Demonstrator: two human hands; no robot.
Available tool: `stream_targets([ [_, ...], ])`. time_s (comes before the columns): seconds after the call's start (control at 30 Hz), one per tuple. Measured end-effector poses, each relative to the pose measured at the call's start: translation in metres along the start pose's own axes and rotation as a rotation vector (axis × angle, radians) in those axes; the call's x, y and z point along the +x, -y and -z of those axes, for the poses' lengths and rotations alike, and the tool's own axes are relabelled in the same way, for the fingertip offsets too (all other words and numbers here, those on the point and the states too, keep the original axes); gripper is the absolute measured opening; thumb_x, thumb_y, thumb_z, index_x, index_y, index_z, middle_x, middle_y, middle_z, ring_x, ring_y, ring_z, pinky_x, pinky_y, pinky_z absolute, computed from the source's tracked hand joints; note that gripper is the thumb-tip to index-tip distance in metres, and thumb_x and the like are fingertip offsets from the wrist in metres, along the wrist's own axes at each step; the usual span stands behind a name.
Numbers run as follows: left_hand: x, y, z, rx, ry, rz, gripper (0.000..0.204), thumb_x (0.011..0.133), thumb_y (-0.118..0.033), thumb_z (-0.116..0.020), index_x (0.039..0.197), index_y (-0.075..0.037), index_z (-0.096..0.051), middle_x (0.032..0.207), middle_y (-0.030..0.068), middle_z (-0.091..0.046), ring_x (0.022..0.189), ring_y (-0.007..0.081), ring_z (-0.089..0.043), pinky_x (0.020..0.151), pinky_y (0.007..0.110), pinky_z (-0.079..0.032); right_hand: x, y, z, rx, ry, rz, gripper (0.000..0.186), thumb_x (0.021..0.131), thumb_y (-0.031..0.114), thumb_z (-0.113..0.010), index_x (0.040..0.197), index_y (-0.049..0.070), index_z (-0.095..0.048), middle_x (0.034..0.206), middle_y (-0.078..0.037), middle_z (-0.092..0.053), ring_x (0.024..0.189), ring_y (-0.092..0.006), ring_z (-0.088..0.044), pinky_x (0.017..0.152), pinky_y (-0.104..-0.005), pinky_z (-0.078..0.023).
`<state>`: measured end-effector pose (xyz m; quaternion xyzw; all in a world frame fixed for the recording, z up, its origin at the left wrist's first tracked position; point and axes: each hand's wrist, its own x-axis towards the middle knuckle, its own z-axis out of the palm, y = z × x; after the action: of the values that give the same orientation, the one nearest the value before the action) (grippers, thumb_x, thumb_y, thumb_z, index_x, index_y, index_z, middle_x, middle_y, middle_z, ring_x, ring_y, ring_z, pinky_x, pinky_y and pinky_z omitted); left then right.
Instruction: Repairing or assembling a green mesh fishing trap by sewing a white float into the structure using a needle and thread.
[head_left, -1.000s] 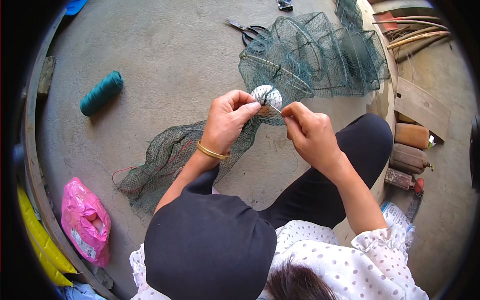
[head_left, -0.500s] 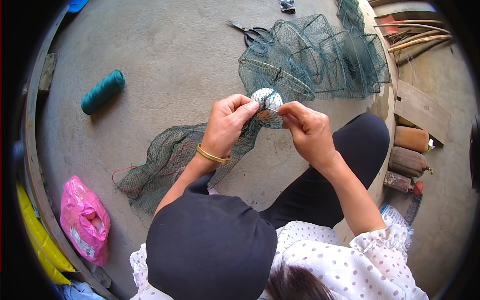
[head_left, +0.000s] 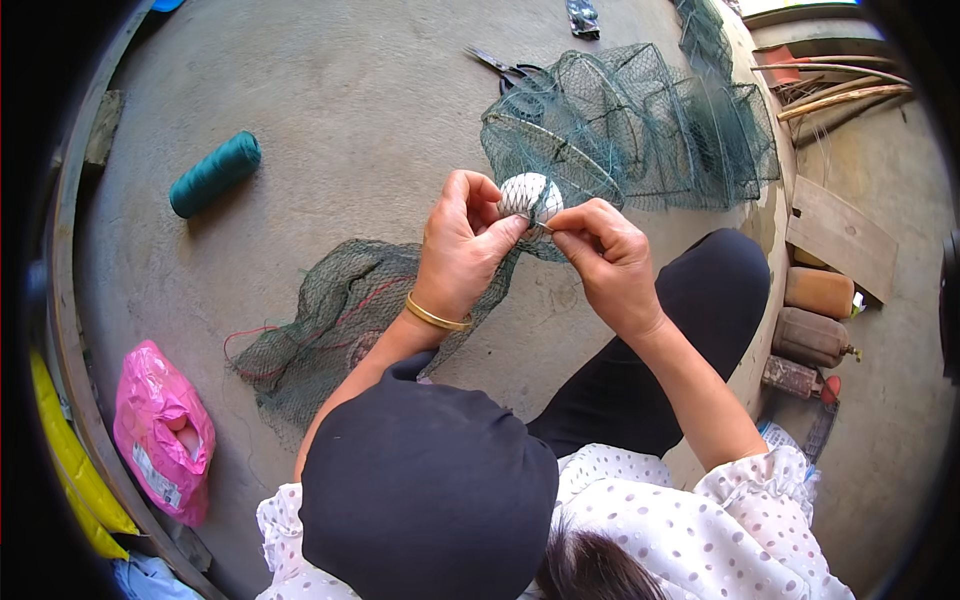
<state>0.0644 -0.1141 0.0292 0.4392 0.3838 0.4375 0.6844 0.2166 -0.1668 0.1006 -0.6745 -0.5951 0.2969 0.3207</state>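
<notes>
A white ball (head_left: 526, 190) sits under the mesh of a dark green net (head_left: 385, 265), between my two hands. With thumb and fingers my left hand (head_left: 462, 232) grips the netting at the ball's left and lower side. My right hand (head_left: 612, 262) pinches a thin, needle-like piece (head_left: 541, 227) against the mesh at the ball's lower right. Its exact kind is too small to make out. Beyond the ball, the net widens into a hooped net trap (head_left: 640, 125). Its narrow end, with a red cord (head_left: 375, 295), trails to the left under my left forearm.
Scissors (head_left: 495, 62) lie beside the hoops, near a small dark packet (head_left: 583, 18). A teal thread spool (head_left: 215, 174) rests on the concrete floor at left. A pink plastic bag (head_left: 163, 435) is at lower left. Brown containers (head_left: 812, 337) and a board (head_left: 843, 237) stand at right.
My left fingers have spread over the ball's left side, and the thumb has shifted lower. My right hand has come slightly left, nearer the left thumb.
</notes>
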Motion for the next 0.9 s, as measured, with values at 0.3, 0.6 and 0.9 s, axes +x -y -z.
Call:
stream_targets([
  [0.3,0.001,0.001,0.008,0.106,0.107,-0.064,0.022,0.079,0.004,-0.069,0.095,-0.007,-0.059,0.084,-0.0057,-0.051,0.075,0.0015,-0.049,0.066,0.017,-0.042,0.0,0.0,-0.006,-0.059,-0.035,0.082,0.009,0.08,-0.004,-0.063,0.088,0.0,-0.064,0.08,-0.01,-0.06,0.071,-0.0188,-0.06,0.064,-0.0281,-0.047],
  [0.6,0.005,-0.011,0.014,0.055,0.166,-0.045,0.018,0.082,0.0,-0.069,0.098,-0.004,-0.062,0.081,-0.0032,-0.054,0.073,0.0036,-0.052,0.066,0.019,-0.044,0.002,-0.001,-0.003,-0.017,0.058,0.097,0.011,0.079,-0.005,-0.064,0.088,-0.001,-0.065,0.084,-0.009,-0.062,0.073,-0.0177,-0.061,0.064,-0.0276,-0.048],
  [0.9,0.004,-0.008,0.023,-0.096,0.13,0.049,0.013,0.083,0.006,-0.062,0.093,-0.002,-0.059,0.081,-0.0012,-0.058,0.074,0.0044,-0.055,0.066,0.019,-0.046,0.001,-0.003,-0.004,0.124,0.084,-0.071,0.013,0.078,-0.006,-0.066,0.089,0.0,-0.067,0.084,-0.006,-0.062,0.074,-0.0135,-0.059,0.064,-0.0251,-0.046],
])
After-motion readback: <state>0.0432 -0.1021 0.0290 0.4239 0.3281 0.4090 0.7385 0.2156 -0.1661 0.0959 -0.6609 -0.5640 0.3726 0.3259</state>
